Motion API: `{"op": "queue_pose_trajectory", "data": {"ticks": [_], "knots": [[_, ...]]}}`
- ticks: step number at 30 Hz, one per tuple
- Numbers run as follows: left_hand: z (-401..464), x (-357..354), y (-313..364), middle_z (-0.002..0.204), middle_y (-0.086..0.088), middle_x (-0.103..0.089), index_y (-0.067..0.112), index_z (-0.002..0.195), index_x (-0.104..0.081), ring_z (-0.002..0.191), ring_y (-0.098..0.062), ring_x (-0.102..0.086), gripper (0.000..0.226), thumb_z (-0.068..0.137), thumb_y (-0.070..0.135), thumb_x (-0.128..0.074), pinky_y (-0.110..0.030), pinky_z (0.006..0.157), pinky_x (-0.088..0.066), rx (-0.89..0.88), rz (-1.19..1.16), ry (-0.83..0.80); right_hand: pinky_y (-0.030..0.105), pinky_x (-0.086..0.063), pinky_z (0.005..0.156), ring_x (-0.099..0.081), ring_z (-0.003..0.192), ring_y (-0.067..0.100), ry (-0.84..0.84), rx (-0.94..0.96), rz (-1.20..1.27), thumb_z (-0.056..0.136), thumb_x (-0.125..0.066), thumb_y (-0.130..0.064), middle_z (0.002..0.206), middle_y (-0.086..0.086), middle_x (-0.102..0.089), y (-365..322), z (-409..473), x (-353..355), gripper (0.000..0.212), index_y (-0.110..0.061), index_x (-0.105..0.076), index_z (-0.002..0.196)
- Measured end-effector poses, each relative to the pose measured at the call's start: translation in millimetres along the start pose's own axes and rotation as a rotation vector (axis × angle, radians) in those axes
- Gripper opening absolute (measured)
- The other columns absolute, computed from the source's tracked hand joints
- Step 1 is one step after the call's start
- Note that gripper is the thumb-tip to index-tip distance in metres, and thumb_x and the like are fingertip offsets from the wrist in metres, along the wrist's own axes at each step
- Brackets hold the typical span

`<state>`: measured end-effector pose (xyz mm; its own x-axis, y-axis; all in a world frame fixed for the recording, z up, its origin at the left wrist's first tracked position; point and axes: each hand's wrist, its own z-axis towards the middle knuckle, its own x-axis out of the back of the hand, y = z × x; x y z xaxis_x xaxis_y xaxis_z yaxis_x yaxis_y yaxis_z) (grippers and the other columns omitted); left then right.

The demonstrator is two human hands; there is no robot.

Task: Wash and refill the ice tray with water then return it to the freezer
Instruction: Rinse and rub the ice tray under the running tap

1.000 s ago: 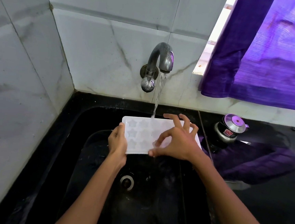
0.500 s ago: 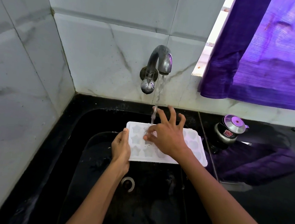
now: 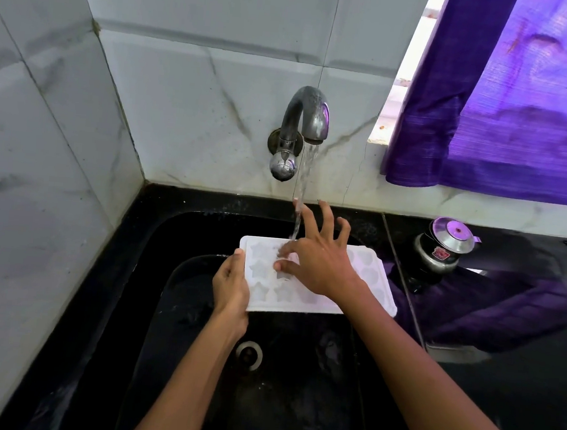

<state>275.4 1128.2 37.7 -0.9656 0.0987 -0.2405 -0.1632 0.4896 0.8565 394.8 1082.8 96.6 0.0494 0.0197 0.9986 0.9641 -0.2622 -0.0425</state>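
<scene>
Both forearms reaching in from the near edge over the black sink. Left hand gripping the left end of the white ice tray, thumb on top at the rim, remaining fingers hidden beneath. Right hand laid across the tray's middle, fingers spread and nearly straight, thumb and forefinger tip down on the star-shaped moulds, other fingers lifted toward the far wall. Tray held level above the basin, far from the drain, directly under the water stream falling from the metal tap. Grey marble tiles behind and left. Purple curtain upper right; small steel pot on the black counter at right.
</scene>
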Motion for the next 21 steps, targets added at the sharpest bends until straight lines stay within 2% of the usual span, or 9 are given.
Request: {"op": "queue_pose_trajectory", "data": {"ticks": [3, 7, 9, 12, 14, 16, 19, 21], "knots": [[0, 1, -2, 0.09, -0.009, -0.068, 0.018, 0.093, -0.061, 0.077, -0.025, -0.065, 0.025, 0.097, 0.037, -0.044, -0.034, 0.062, -0.054, 0.014, 0.001, -0.006, 0.054, -0.002, 0.112, 0.014, 0.144, 0.034, 0.002, 0.003, 0.012, 0.085, -0.056, -0.056, 0.16, -0.003, 0.002, 1, -1, -4, 0.03, -0.037, -0.07, 0.104], [0, 2, -4, 0.088, -0.008, -0.067, 0.02, 0.088, -0.06, 0.075, -0.024, -0.065, 0.025, 0.097, 0.037, -0.044, -0.034, 0.061, -0.054, 0.011, 0.006, 0.013, 0.046, -0.004, 0.105, 0.001, 0.141, 0.028, 0.254, -0.067, 0.188, 0.064, -0.076, -0.056, 0.155, -0.011, -0.017, 3, -5, -5, 0.026, -0.033, -0.074, 0.075], [1, 2, -2, 0.087, -0.008, -0.067, 0.018, 0.089, -0.061, 0.076, -0.024, -0.064, 0.027, 0.097, 0.037, -0.043, -0.035, 0.064, -0.054, -0.005, 0.008, 0.028, 0.046, -0.002, 0.106, 0.006, 0.142, 0.028, 0.193, -0.05, 0.213, 0.069, -0.071, -0.059, 0.157, -0.01, -0.01, 3, -10, -8, 0.027, -0.036, -0.073, 0.082], [5, -1, 0, 0.084, -0.007, -0.067, 0.018, 0.085, -0.061, 0.071, -0.023, -0.063, 0.028, 0.097, 0.036, -0.043, -0.034, 0.061, -0.053, -0.011, 0.001, 0.045, 0.053, 0.003, 0.113, 0.02, 0.142, 0.03, -0.049, -0.03, 0.165, 0.08, -0.051, -0.069, 0.159, -0.008, 0.009, 1, -19, -15, 0.044, -0.043, -0.064, 0.112], [8, -4, 1, 0.081, -0.007, -0.066, 0.02, 0.08, -0.06, 0.068, -0.022, -0.062, 0.028, 0.098, 0.036, -0.043, -0.034, 0.06, -0.053, 0.0, -0.01, 0.059, 0.055, 0.003, 0.113, 0.022, 0.142, 0.031, -0.086, -0.038, 0.122, 0.083, -0.045, -0.069, 0.159, -0.007, 0.012, 0, -20, -19, 0.048, -0.044, -0.058, 0.121], [10, -7, 0, 0.081, -0.008, -0.066, 0.019, 0.082, -0.06, 0.068, -0.023, -0.062, 0.028, 0.098, 0.036, -0.043, -0.035, 0.062, -0.053, 0.013, -0.011, 0.061, 0.054, 0.002, 0.113, 0.019, 0.143, 0.031, -0.062, -0.045, 0.104, 0.083, -0.048, -0.068, 0.159, -0.008, 0.009, 0, -18, -21, 0.045, -0.043, -0.062, 0.118], [13, -11, -3, 0.083, -0.008, -0.067, 0.014, 0.095, -0.062, 0.07, -0.024, -0.063, 0.029, 0.097, 0.037, -0.044, -0.035, 0.062, -0.053, 0.027, 0.002, 0.049, 0.053, 0.001, 0.111, 0.017, 0.143, 0.03, -0.006, -0.078, 0.114, 0.074, -0.059, -0.069, 0.159, -0.009, 0.005, 2, -12, -18, 0.043, -0.039, -0.069, 0.104], [14, -13, -4, 0.086, -0.009, -0.067, 0.013, 0.101, -0.061, 0.073, -0.024, -0.064, 0.03, 0.097, 0.037, -0.043, -0.036, 0.063, -0.054, 0.029, 0.004, 0.045, 0.054, 0.001, 0.111, 0.018, 0.143, 0.031, -0.014, -0.082, 0.092, 0.071, -0.061, -0.07, 0.159, -0.009, 0.009, 4, -11, -17, 0.045, -0.041, -0.068, 0.105]]}}
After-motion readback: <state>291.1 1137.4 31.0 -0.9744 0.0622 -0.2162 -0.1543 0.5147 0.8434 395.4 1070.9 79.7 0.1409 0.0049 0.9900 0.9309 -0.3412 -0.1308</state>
